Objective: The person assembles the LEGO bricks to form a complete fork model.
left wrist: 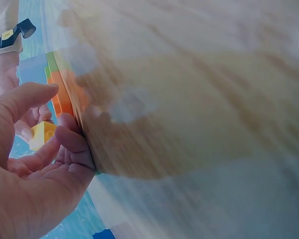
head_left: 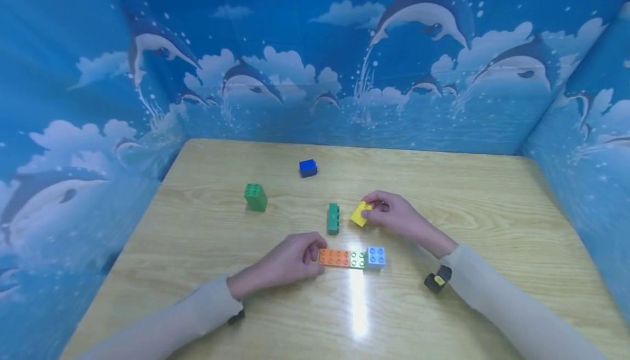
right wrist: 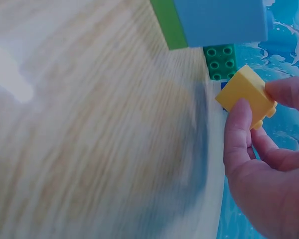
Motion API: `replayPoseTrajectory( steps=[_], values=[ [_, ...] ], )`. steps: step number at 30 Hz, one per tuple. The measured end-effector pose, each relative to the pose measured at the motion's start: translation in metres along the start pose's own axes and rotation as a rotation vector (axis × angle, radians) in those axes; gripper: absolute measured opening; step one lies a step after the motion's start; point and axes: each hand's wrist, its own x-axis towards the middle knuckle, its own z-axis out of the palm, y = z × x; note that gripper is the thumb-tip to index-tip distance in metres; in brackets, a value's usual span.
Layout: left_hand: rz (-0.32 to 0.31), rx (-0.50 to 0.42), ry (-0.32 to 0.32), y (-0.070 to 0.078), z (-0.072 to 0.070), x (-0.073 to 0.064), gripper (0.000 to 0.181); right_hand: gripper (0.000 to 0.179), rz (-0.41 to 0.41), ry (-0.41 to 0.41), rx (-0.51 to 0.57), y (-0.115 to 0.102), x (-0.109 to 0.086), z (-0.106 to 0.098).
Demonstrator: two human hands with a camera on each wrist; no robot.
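Observation:
My left hand [head_left: 295, 259] is at the left end of an orange brick [head_left: 334, 257], with thumb and fingertips on either side of that end. Joined in line with it are a light green brick [head_left: 357, 260] and a taller light blue brick [head_left: 376, 256]. My right hand [head_left: 394, 215] pinches a yellow brick [head_left: 361, 214] between thumb and fingers. In the right wrist view the yellow brick [right wrist: 246, 94] is tilted, its studs turned toward the palm. A dark green brick [head_left: 333, 219] lies on its side between the hands, studs facing right.
Farther left on the wooden table [head_left: 467, 201] stands a tall green brick [head_left: 256, 197]. Toward the back lies a dark blue brick [head_left: 308, 168] with its studs to the right. Blue dolphin-print cloth [head_left: 295, 75] rises along the table's back and sides.

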Motion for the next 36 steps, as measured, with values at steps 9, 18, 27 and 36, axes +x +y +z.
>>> replayPoseTrajectory(
  steps=[9,18,27,36],
  values=[
    [0.019,0.012,-0.009,0.0,0.002,0.002,0.044,0.05,-0.036,0.005,0.035,-0.005,-0.02,0.0],
    [0.001,0.035,-0.008,0.003,0.003,0.004,0.044,0.045,-0.071,-0.007,0.027,-0.014,-0.038,0.006],
    [-0.033,0.014,-0.001,0.001,0.003,0.003,0.043,0.041,-0.149,-0.027,-0.068,-0.018,-0.05,0.018],
    [-0.046,0.008,0.02,0.003,0.003,0.003,0.042,0.039,-0.234,0.003,-0.192,-0.026,-0.064,0.036]
  ],
)
